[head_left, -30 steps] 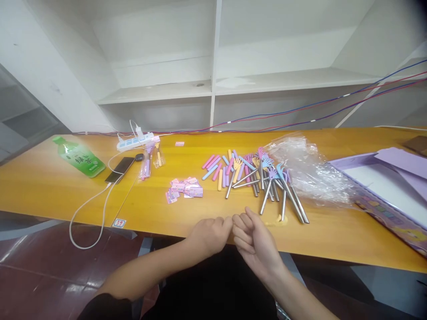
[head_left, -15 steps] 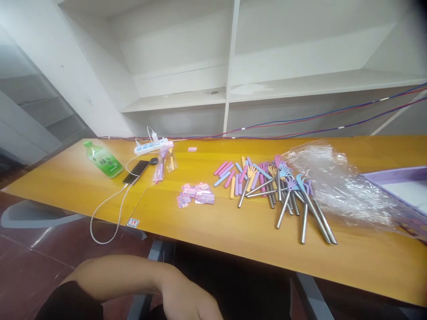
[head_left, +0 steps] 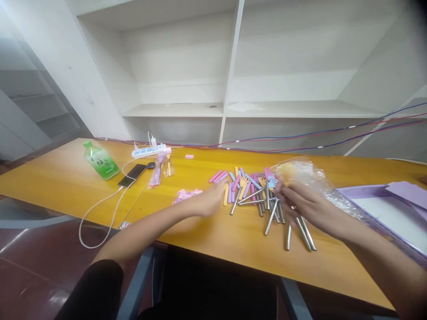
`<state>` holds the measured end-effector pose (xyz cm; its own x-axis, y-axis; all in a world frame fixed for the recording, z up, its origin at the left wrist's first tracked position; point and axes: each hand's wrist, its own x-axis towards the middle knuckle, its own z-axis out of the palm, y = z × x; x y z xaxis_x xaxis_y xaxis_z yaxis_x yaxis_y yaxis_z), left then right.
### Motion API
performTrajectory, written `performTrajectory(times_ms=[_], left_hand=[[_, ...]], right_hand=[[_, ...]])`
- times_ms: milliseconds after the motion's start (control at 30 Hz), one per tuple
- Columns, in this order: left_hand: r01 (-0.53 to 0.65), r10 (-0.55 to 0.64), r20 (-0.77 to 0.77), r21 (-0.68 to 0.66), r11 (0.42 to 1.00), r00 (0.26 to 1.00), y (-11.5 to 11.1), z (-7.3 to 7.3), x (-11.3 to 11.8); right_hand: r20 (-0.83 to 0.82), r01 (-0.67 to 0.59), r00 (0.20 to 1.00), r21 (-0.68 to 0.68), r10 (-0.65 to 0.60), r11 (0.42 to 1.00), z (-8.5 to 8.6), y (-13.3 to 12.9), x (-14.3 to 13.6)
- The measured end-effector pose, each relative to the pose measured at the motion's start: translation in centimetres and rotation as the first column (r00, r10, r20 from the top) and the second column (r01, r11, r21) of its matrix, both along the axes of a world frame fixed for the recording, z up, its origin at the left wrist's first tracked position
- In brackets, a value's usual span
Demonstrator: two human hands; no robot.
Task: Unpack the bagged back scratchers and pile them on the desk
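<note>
My left hand [head_left: 211, 199] is over the table beside the coloured handles [head_left: 226, 194], its fingers closed near a yellow and a blue one; whether it grips anything is hidden. At the right of the pile, my right hand [head_left: 296, 202] bends its fingers over the hand-shaped scratcher heads [head_left: 271, 181] and metal rods [head_left: 271, 218]. Motion blur hides what its fingertips touch. Behind it lie clear plastic bags [head_left: 310, 171]. Small pink cards [head_left: 187, 194] are spread left of my left hand, partly behind the forearm.
A green bottle [head_left: 101, 161], a phone [head_left: 132, 175] with a looped white cable and a power strip [head_left: 148, 151] are at the left. Two bagged scratchers [head_left: 156, 172] lie nearby. A purple box [head_left: 353, 191] stands at the right. White shelves [head_left: 173, 109] rise behind.
My left hand has moved up from below the table edge to the coloured handles. My right hand has entered from the right over the scratchers. The view has shifted slightly.
</note>
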<state>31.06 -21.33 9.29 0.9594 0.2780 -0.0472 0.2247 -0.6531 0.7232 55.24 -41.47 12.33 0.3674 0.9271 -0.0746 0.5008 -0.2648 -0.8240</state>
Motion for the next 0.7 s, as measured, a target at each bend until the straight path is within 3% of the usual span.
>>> performTrajectory(times_ms=[67, 100, 200, 300, 400, 500, 600, 700], left_hand=[[-0.052, 0.069, -0.054, 0.271, 0.961, 0.996, 1.4, -0.8, 4.3], [-0.084, 0.123, -0.084, 0.367, 0.926, 0.989, 1.8, -1.3, 6.2], [-0.126, 0.190, -0.102, 0.443, 0.888, 0.977, 1.9, -3.0, 9.9], [-0.157, 0.212, -0.068, 0.467, 0.870, 0.975, 1.8, -3.8, 10.6], [-0.206, 0.246, -0.017, 0.497, 0.843, 0.969, 3.6, -3.5, 9.0], [-0.301, 0.345, 0.016, 0.531, 0.793, 0.938, 7.8, -2.5, 5.2], [-0.445, 0.523, 0.044, 0.590, 0.674, 0.851, 13.0, -1.7, 0.1], [-0.539, 0.668, 0.062, 0.647, 0.539, 0.742, 17.0, -2.2, -4.2]], right_hand=[[0.319, 0.037, 0.946, -0.274, 0.055, 0.961, 0.2, 4.2, 0.9], [0.475, 0.076, 0.871, -0.376, 0.122, 0.924, 0.0, 6.2, 1.2], [0.676, 0.157, 0.713, -0.410, 0.184, 0.898, -1.5, 10.6, 1.5], [0.766, 0.208, 0.624, -0.355, 0.156, 0.911, -4.2, 12.9, 1.4], [0.825, 0.241, 0.554, -0.292, 0.115, 0.926, -6.7, 13.3, 1.0], [0.854, 0.244, 0.514, -0.231, 0.077, 0.942, -8.0, 12.6, 0.7], [0.870, 0.228, 0.492, -0.177, 0.044, 0.957, -8.1, 11.1, 0.3], [0.878, 0.209, 0.479, -0.107, -0.007, 0.972, -7.9, 8.9, -0.7]])
